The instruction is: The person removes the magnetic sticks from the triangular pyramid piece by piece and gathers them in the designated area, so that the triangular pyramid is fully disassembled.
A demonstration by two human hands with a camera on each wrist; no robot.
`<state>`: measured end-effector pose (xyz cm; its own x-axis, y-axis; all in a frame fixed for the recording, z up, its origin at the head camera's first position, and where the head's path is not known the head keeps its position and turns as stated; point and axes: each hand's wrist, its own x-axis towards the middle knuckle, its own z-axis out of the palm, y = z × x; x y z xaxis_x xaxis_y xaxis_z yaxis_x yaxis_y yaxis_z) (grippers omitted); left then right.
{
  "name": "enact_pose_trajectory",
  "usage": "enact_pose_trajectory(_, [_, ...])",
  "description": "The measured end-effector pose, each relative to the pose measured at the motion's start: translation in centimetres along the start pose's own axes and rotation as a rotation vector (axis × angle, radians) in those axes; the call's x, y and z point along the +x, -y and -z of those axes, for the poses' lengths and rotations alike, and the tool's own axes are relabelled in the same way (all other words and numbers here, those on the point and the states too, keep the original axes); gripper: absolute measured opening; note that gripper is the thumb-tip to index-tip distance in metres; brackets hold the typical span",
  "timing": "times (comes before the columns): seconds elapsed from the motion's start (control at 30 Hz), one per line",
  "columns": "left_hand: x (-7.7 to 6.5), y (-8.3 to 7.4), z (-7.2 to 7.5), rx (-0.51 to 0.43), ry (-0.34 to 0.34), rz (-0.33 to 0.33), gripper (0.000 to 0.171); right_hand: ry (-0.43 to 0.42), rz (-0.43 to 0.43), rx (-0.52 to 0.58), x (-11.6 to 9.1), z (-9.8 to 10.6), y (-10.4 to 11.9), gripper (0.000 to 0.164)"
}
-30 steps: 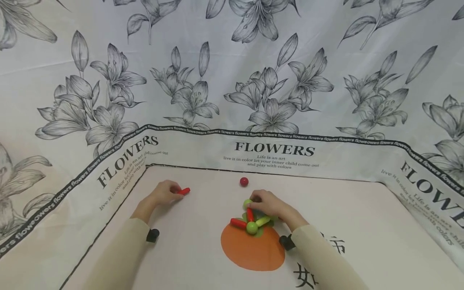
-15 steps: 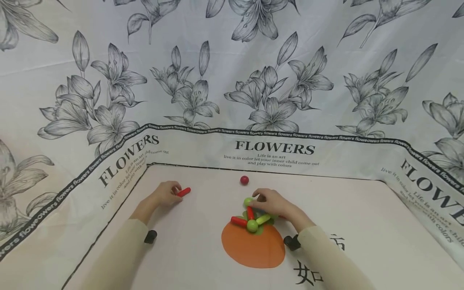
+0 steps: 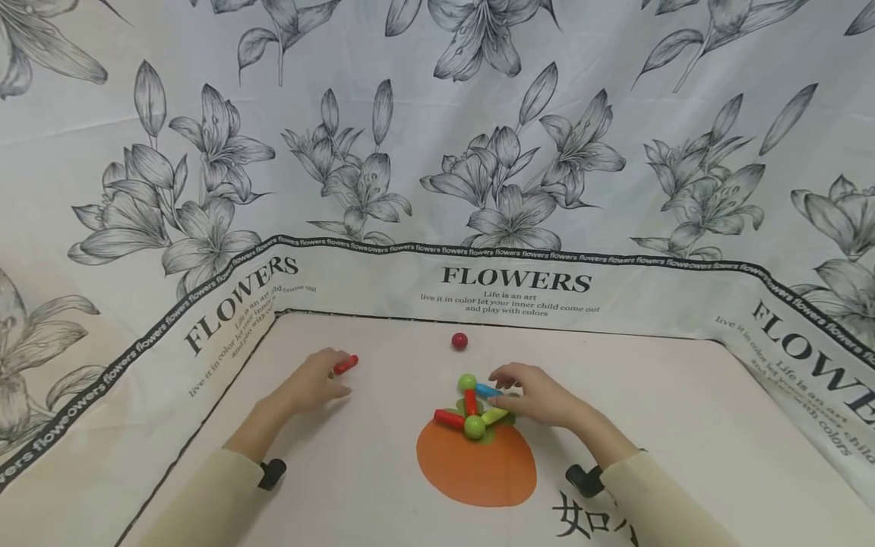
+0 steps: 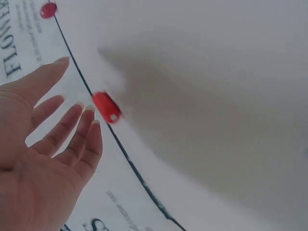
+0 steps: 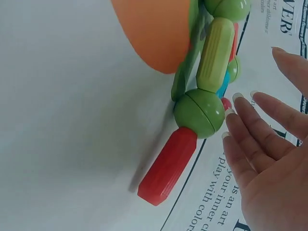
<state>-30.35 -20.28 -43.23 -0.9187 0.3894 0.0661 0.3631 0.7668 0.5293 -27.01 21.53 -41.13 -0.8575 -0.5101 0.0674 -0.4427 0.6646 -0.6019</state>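
Note:
My left hand is spread beside a short red rod, which lies on the tablecloth just past the fingertips. In the left wrist view the rod looks apart from the relaxed fingers. My right hand hovers at the right side of a joined toy of balls and rods, its fingers loosely extended. The toy has a green ball, a blue rod, red rods and a yellow-green rod. In the right wrist view another green ball and a red rod show; the hand hides them from above.
A dark red ball lies farther back on the tablecloth. The toy sits over the top of a printed orange fruit. A flower-patterned cloth hangs around the table's back and sides.
My left hand has let go of the red rod and spread its fingers. My right hand has drawn back to the right from the green ball, and the blue rod now shows.

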Motion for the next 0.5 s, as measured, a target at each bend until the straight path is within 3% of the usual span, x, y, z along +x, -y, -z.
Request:
enact_pose_trajectory(0.17, [-0.1, -3.0, -1.4, 0.006, 0.026, -0.092, 0.047, 0.003, -0.010, 0.015, -0.5, -0.7, 0.4, 0.039])
enact_pose_trajectory(0.5, [1.0, -7.9, -4.9, 0.001, 0.180, -0.140, 0.041, 0.054, 0.057, 0.035, -0.8, -2.1, 1.0, 0.037])
